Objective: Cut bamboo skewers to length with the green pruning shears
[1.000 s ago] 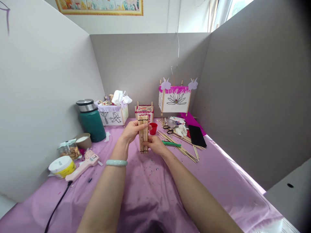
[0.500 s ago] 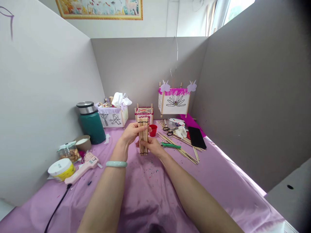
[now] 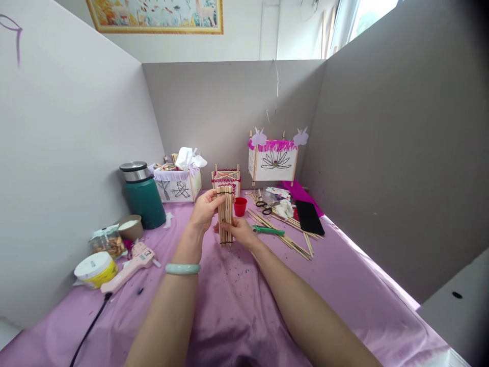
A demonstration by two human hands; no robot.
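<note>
Here's the left hand (image 3: pixel 204 211) gripping the top of an upright panel of wooden sticks (image 3: pixel 225 214), fingers curled around it; the right hand (image 3: pixel 239 230) pinches its lower end; a red cup (image 3: pixel 240 206) sits just beyond, on the lilac-covered tabletop (image 3: pixel 244 306).

Bright daylight from the window (image 3: pixel 371 15), soft shadows, wide-angle bowing at the edges; dark right corners
</note>
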